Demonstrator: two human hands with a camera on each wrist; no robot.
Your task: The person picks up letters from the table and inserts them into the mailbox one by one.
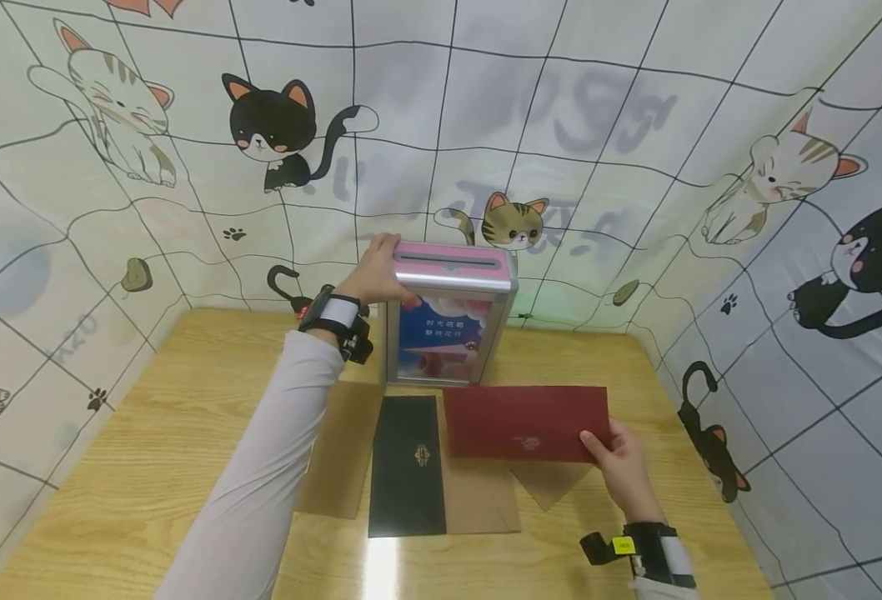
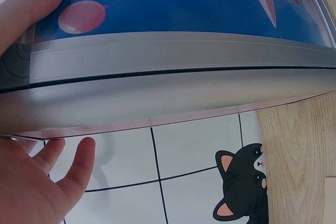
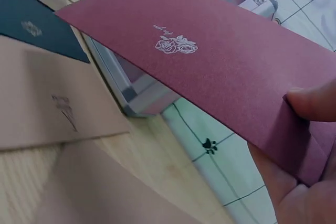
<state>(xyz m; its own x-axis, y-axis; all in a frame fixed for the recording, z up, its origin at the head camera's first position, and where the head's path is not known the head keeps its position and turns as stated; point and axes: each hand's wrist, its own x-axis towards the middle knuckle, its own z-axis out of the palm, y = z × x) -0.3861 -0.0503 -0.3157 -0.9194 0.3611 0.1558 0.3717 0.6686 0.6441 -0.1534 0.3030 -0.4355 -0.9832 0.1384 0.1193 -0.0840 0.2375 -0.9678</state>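
Observation:
A silver-framed letter box point(image 1: 456, 279) with a pink slotted top and a blue printed front stands upright at the back of the table. My left hand point(image 1: 378, 273) grips its upper left corner, thumb over the front and fingers behind. In the left wrist view the box frame point(image 2: 173, 53) runs between thumb and fingers. My right hand point(image 1: 627, 471) pinches a dark red envelope point(image 1: 501, 421) at its right end, thumb on top. The envelope, printed with white roses, is held in front of the box's base and over the brown envelopes. In the right wrist view it hides part of the box.
On the wooden table point(image 1: 208, 433) lie a black envelope point(image 1: 405, 475), a brown envelope point(image 1: 343, 442) to its left and another brown envelope point(image 1: 482, 500) to its right. A brown corner point(image 1: 549, 483) shows under the red envelope. A cat-printed cloth point(image 1: 411, 100) encloses the back and sides.

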